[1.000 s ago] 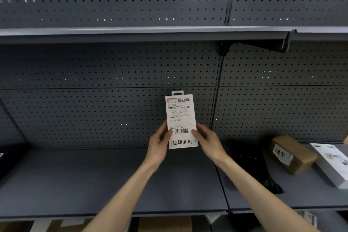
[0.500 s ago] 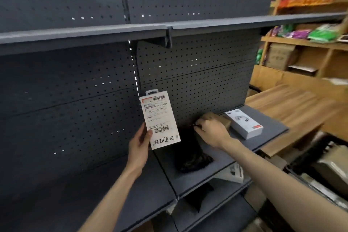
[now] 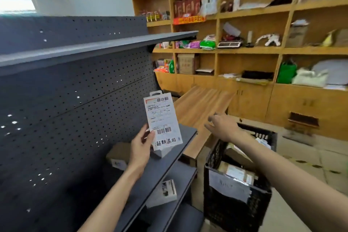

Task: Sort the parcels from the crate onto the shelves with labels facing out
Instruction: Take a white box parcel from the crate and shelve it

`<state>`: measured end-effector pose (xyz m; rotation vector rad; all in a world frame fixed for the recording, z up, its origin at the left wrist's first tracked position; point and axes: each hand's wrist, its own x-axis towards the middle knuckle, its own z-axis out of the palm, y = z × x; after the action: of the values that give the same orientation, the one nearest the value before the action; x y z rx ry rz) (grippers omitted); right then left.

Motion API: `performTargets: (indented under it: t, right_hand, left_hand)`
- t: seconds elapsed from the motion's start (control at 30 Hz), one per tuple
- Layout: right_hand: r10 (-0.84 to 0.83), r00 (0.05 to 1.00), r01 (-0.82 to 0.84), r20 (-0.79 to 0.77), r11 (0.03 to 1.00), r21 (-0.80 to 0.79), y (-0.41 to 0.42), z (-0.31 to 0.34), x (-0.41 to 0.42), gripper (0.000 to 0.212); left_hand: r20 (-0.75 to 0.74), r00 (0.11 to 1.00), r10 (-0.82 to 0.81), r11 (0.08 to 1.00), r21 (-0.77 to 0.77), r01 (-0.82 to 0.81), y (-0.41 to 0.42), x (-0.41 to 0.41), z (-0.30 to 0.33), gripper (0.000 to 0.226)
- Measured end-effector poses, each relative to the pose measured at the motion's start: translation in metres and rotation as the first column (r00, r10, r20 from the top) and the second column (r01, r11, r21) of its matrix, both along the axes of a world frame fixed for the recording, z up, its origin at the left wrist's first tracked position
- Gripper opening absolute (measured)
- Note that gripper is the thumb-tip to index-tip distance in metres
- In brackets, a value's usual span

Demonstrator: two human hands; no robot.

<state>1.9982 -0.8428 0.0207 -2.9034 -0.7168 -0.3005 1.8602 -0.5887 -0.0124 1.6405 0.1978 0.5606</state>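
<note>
Left hand (image 3: 141, 148) pinches a flat white labelled parcel (image 3: 162, 121) upright; right hand (image 3: 222, 126) hovers loose-fingered above the black mesh crate (image 3: 235, 199).

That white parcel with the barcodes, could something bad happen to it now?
Maybe. Only the left hand holds the flat white parcel, pinching its lower corner, so that grip could slip and drop it. The right hand is open above the black crate, and the view is turned that way, so the parcel might bump the grey shelf edge or end up set down crooked, label not facing out.
</note>
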Motion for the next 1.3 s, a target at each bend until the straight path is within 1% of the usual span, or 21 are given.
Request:
performTargets:
  t: [0.1, 0.17, 0.33, 0.57, 0.63, 0.7, 0.77, 0.87, 0.97, 1.03, 1.1, 1.17, 1.3]
  right_hand:
    - [-0.092, 0.996, 0.092, 0.003, 0.996, 0.002, -0.058, 0.002, 0.036, 0.037]
    - [-0.163, 0.987, 0.163, 0.008, 0.987, 0.011, -0.094, -0.001, 0.059, 0.038]
    - [-0.281, 0.96, 0.281, 0.005, 0.96, 0.003, -0.175, -0.008, 0.099, 0.033]
    - [-0.438, 0.899, 0.437, -0.013, 0.898, -0.043, -0.243, -0.02, 0.128, 0.037]
    - [-0.474, 0.88, 0.472, -0.019, 0.879, -0.064, -0.256, -0.024, 0.134, 0.039]
    - [-0.503, 0.864, 0.5, -0.022, 0.863, -0.071, -0.265, -0.031, 0.141, 0.04]
    - [-0.519, 0.854, 0.516, -0.037, 0.855, -0.052, -0.272, -0.041, 0.152, 0.038]
    - [-0.544, 0.836, 0.544, -0.069, 0.839, -0.022, -0.282, -0.055, 0.171, 0.032]
    - [-0.575, 0.813, 0.573, -0.085, 0.818, -0.049, -0.286, -0.066, 0.197, 0.033]
    - [-0.589, 0.802, 0.585, -0.097, 0.808, -0.069, -0.286, -0.073, 0.217, 0.029]
    - [-0.594, 0.793, 0.59, -0.135, 0.804, -0.071, -0.283, -0.08, 0.239, 0.023]
    - [-0.597, 0.783, 0.595, -0.172, 0.801, -0.071, -0.279, -0.088, 0.262, 0.025]
    - [-0.608, 0.756, 0.614, -0.244, 0.787, -0.06, -0.277, -0.115, 0.309, 0.028]
  left_hand:
    - [0.002, 0.994, -0.11, 0.994, 0.03, 0.11, -0.042, 0.058, 0.005, 0.034]
    - [0.008, 0.982, -0.187, 0.982, 0.042, 0.187, -0.072, 0.092, 0.006, 0.039]
    - [0.008, 0.954, -0.299, 0.954, 0.006, 0.299, -0.146, 0.163, -0.005, 0.044]
    - [-0.074, 0.889, -0.452, 0.891, -0.002, 0.454, -0.219, 0.227, -0.019, 0.047]
    - [-0.094, 0.864, -0.495, 0.869, -0.027, 0.495, -0.234, 0.243, -0.022, 0.047]
    - [-0.121, 0.846, -0.52, 0.853, -0.016, 0.522, -0.246, 0.263, -0.029, 0.048]
    - [-0.146, 0.833, -0.534, 0.842, -0.004, 0.539, -0.255, 0.283, -0.038, 0.049]
    - [-0.195, 0.808, -0.557, 0.826, -0.029, 0.562, -0.264, 0.316, -0.054, 0.048]
    - [-0.217, 0.777, -0.591, 0.798, -0.019, 0.602, -0.269, 0.35, -0.066, 0.048]
    - [-0.228, 0.755, -0.614, 0.782, -0.045, 0.622, -0.271, 0.376, -0.074, 0.049]
    - [-0.24, 0.726, -0.644, 0.758, -0.072, 0.648, -0.274, 0.4, -0.081, 0.045]
    - [-0.253, 0.701, -0.667, 0.739, -0.102, 0.666, -0.278, 0.423, -0.086, 0.042]
    - [-0.327, 0.66, -0.676, 0.725, -0.132, 0.676, -0.283, 0.472, -0.109, 0.04]
